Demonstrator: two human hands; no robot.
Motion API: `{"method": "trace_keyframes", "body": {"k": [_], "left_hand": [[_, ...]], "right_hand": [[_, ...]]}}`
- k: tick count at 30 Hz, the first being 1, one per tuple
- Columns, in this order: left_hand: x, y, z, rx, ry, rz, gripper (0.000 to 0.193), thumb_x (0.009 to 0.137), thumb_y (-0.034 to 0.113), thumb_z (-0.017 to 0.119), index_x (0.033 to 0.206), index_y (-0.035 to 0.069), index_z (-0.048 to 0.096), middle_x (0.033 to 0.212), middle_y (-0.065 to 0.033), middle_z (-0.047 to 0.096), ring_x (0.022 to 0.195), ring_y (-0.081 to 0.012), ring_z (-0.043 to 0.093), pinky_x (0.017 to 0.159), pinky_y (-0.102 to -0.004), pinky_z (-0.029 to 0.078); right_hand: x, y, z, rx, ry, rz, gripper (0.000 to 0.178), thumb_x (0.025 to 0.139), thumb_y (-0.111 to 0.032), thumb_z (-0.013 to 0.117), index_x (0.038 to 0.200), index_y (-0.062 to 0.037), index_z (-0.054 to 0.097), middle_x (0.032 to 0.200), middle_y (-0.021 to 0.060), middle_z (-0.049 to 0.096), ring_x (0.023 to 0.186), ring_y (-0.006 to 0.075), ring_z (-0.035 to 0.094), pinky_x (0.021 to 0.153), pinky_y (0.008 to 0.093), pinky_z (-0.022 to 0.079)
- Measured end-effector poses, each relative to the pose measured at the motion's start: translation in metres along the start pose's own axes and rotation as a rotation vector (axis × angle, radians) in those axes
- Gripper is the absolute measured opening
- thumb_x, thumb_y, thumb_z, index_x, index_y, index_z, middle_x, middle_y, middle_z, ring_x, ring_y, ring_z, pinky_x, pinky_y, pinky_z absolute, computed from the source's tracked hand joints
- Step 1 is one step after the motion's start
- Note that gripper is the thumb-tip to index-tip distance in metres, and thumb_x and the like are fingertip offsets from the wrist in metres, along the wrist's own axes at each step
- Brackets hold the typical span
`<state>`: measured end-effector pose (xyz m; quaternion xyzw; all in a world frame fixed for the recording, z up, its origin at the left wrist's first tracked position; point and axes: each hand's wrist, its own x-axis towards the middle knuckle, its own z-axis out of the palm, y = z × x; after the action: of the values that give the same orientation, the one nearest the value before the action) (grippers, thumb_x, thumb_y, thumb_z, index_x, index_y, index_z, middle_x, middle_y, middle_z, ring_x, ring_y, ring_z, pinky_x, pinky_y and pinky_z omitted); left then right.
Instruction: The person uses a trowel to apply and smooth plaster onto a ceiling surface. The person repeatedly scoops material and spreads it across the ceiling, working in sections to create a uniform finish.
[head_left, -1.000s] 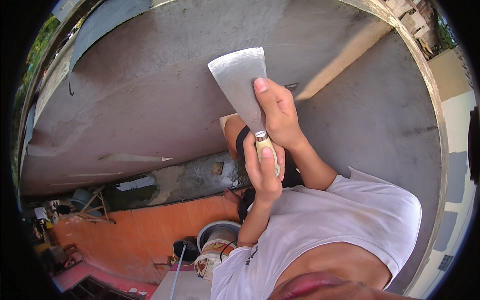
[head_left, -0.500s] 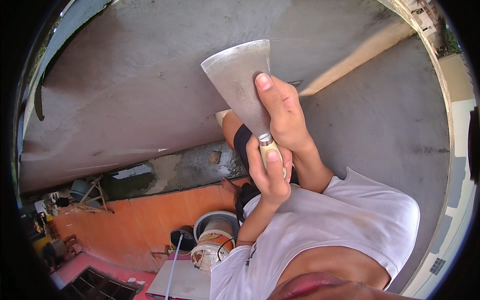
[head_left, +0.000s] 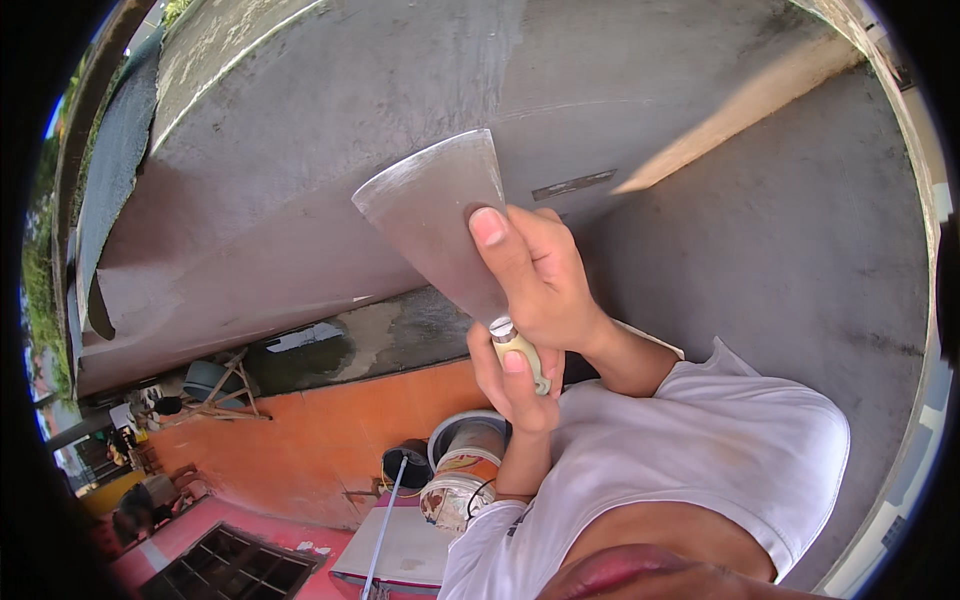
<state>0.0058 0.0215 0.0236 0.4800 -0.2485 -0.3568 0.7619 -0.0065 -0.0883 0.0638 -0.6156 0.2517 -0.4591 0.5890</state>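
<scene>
A wide metal putty knife (head_left: 440, 220) with a pale cream handle is held up before me, its flared blade edge pointing up and to the left. Around the handle, my left hand (head_left: 528, 400) is closed, the thumb resting on its front. My right hand (head_left: 548, 285) grips the blade's right side, its thumb pressed flat on the near face and the fingers behind, mostly hidden. The blade looks bare. Behind it stretches a smooth grey plastered wall (head_left: 330, 150), and the blade appears apart from it.
A slot-like opening (head_left: 574, 185) and a sunlit strip (head_left: 740, 115) mark the grey surface. Lower left are an orange wall (head_left: 330, 440), a paint-smeared bucket (head_left: 462, 490), a black pail (head_left: 407, 465), a wooden stand (head_left: 235, 390) and a dark window grille (head_left: 215, 568).
Both hands and the putty knife have shifted down and left in view, with the grip unchanged. My view has turned too, showing more of the wall's upper left edge.
</scene>
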Motion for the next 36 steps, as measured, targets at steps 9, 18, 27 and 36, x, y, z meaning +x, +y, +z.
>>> {"method": "trace_keyframes", "body": {"k": [9, 18, 27, 36], "left_hand": [[0.0, 0.012, 0.009, 0.128, 0.086, 0.031, 0.049, 0.095, 0.038, 0.044, 0.118, -0.006, 0.042, 0.069, -0.0085, 0.052, 0.05, -0.0086, 0.045, 0.045, -0.0231, 0.035], [-0.004, 0.026, 0.012, 0.037, 0.04, -0.043, 0.052, 0.097, 0.037, 0.042, 0.126, -0.006, 0.037, 0.067, -0.0085, 0.05, 0.043, -0.0092, 0.043, 0.038, -0.0228, 0.032], [0.0, 0.007, 0.002, 0.163, 0.08, 0.125, 0.053, 0.095, 0.037, 0.044, 0.126, -0.007, 0.04, 0.071, -0.0087, 0.053, 0.046, -0.0081, 0.043, 0.04, -0.0229, 0.032], [0.007, 0.032, 0.016, 0.223, 0.05, 0.06, 0.058, 0.094, 0.04, 0.045, 0.129, -0.007, 0.038, 0.078, -0.0113, 0.055, 0.055, -0.0118, 0.05, 0.05, -0.0258, 0.041]], "right_hand": [[0.004, -0.008, 0.004, 0.142, 0.031, -0.001, 0.049, 0.106, -0.036, 0.044, 0.071, -0.0035, 0.052, 0.054, -0.0014, 0.044, 0.052, 0.0054, 0.038, 0.047, 0.0282, 0.031], [0.0, -0.008, 0.007, 0.212, 0.004, 0.078, 0.05, 0.107, -0.038, 0.043, 0.073, -0.0023, 0.053, 0.057, -0.0028, 0.046, 0.055, 0.0045, 0.04, 0.049, 0.0261, 0.034], [0.001, -0.003, 0.009, 0.297, 0.012, 0.015, 0.049, 0.107, -0.038, 0.044, 0.074, -0.0025, 0.051, 0.06, -0.0046, 0.044, 0.058, 0.004, 0.036, 0.049, 0.0251, 0.031], [0.012, -0.013, 0.008, 0.34, 0.006, -0.08, 0.048, 0.107, -0.037, 0.044, 0.072, -0.004, 0.046, 0.062, -0.0068, 0.037, 0.06, 0.0038, 0.031, 0.049, 0.0263, 0.027]]}}
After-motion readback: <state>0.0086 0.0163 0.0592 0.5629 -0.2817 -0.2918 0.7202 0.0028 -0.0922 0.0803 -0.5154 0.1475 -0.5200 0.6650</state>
